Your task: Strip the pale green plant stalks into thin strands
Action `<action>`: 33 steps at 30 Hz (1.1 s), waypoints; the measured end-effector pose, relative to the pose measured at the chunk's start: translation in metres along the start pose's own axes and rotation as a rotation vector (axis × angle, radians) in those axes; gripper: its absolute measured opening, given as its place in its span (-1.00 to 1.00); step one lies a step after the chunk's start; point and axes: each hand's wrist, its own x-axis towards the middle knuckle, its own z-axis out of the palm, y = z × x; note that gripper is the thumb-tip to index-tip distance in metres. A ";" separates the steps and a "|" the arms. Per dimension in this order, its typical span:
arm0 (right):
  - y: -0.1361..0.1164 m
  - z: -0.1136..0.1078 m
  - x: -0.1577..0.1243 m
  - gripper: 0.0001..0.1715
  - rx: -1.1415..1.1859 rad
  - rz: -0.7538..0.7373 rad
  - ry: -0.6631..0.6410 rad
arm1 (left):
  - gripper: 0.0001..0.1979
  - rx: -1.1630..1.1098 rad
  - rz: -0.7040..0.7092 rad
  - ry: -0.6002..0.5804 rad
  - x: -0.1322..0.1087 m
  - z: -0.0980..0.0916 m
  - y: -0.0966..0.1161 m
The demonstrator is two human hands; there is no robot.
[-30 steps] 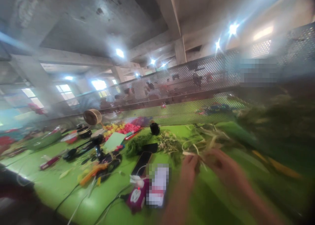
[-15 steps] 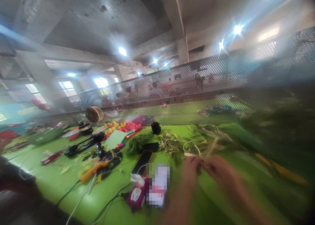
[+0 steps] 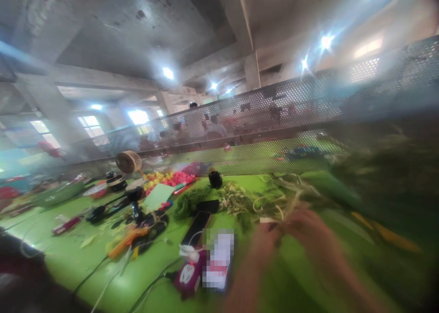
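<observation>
My left hand (image 3: pixel 266 236) is closed over the green table, and a short pale strip (image 3: pixel 268 220) sticks out at its fingertips. Close beside it, my right hand (image 3: pixel 305 224) is blurred, with its fingers drawn together; what they pinch is hidden. Just beyond both hands lie pale, thin strips (image 3: pixel 298 192) in a loose tangle. A small heap of pale green sprigs (image 3: pixel 235 198) is to the left of them. Nearer my left forearm lies a lit phone (image 3: pixel 219 260) with a pixelated screen.
A purple power strip (image 3: pixel 188 274) with cables, a dark phone (image 3: pixel 196 228) and an orange glue gun (image 3: pixel 126 242) lie to the left. Pink and yellow flowers (image 3: pixel 171 179) stand behind them, near a round fan (image 3: pixel 128 161). A perforated metal screen (image 3: pixel 240 121) backs the table.
My right hand has risen slightly and moved a little away from the left hand. My left hand has dropped slightly, and the view has shifted a little.
</observation>
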 end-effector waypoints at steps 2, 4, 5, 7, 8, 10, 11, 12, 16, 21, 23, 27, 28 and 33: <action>-0.004 -0.001 0.001 -0.80 0.026 0.147 0.055 | -0.56 0.027 0.038 -0.046 -0.004 0.001 0.003; -0.012 -0.002 0.002 -0.80 0.051 0.296 0.081 | -0.53 0.037 0.064 -0.070 -0.007 0.003 0.006; -0.017 -0.002 0.002 -0.80 0.059 0.357 0.082 | -0.52 0.036 0.069 -0.076 -0.008 0.004 0.007; -0.026 -0.003 0.003 -0.80 0.058 0.430 0.076 | -0.51 0.036 0.079 -0.082 -0.010 0.005 0.006; -0.029 -0.003 0.003 -0.80 0.056 0.448 0.064 | -0.51 0.041 0.087 -0.079 -0.010 0.006 0.005; -0.032 -0.004 0.003 -0.80 0.069 0.469 0.032 | -0.53 0.062 0.097 -0.057 -0.010 0.007 0.003; -0.032 -0.005 0.003 -0.80 0.087 0.474 0.019 | -0.54 0.077 0.098 -0.041 -0.009 0.006 0.003; -0.030 -0.005 0.004 -0.80 0.110 0.478 0.010 | -0.56 0.093 0.098 -0.025 -0.009 0.006 0.002; -0.022 -0.004 0.005 -0.76 0.195 0.427 0.034 | -0.65 0.129 0.097 0.029 -0.006 0.001 0.003; -0.029 -0.008 0.004 -0.75 0.087 0.357 -0.030 | -0.75 0.207 0.116 0.120 -0.001 -0.001 0.001; -0.033 -0.011 0.004 -0.72 0.063 0.345 -0.089 | -0.79 0.293 0.147 0.146 0.000 -0.002 -0.002; -0.034 -0.016 0.003 -0.61 0.121 0.339 -0.177 | -0.82 0.445 0.189 0.113 -0.001 0.000 -0.005; -0.033 -0.017 0.003 -0.59 0.142 0.343 -0.175 | -0.81 0.467 0.187 0.102 -0.001 0.001 -0.005; -0.036 -0.018 0.005 -0.62 0.244 0.369 -0.163 | -0.77 0.477 0.164 0.054 -0.005 0.006 0.001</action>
